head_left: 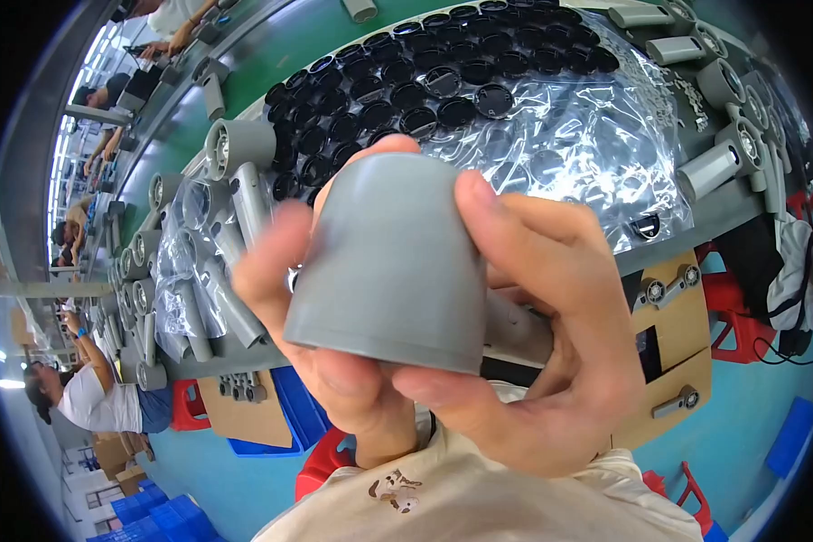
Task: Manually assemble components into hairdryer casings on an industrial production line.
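Blue floor (741, 425) lies beneath the near edge of the grey worktable (732, 212). Nearest, my left hand (352, 402) and right hand (601, 343) clamp opposite sides of a grey cylindrical housing (388, 262), raised centrally before me; I judge this a handling or inspection step, the next move calling for an even two-handed grip. Beyond lie clear plastic sheeting (569, 154), right, then clustered black round caps (443, 81).

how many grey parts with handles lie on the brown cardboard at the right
3: a left part and a right part high on the cardboard, and a lower part below them. The right hand may hide more.
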`<state>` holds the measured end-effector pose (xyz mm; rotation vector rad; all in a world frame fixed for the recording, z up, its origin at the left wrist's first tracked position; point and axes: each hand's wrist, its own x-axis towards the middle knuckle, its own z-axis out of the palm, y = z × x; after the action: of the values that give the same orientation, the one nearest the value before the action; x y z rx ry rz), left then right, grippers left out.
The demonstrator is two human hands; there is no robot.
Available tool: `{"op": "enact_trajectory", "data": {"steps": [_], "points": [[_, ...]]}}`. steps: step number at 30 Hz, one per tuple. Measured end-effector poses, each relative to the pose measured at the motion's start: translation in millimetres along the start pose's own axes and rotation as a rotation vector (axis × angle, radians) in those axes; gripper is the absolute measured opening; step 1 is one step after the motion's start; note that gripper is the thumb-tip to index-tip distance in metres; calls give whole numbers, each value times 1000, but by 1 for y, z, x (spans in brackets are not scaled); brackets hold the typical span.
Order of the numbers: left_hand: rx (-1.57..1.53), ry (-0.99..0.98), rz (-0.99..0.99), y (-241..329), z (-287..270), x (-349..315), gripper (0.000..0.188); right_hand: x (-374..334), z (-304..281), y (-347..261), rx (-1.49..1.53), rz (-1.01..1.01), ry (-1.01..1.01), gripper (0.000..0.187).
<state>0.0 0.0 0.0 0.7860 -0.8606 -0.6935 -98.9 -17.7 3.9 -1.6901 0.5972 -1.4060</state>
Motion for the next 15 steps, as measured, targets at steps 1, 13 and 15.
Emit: {"op": "enact_trajectory", "data": {"steps": [1,13,15], "points": [[-10,-12,23,-2,-2,-4,69,3,3,-6,-36,-2,53,67],[-135,39,152,7,-10,24,45,23,-29,-37,-828,-89,-246,63],[-56,-27,103,10,-25,32,52,33,-18,-38,-1051,-151,-444,55]]}}
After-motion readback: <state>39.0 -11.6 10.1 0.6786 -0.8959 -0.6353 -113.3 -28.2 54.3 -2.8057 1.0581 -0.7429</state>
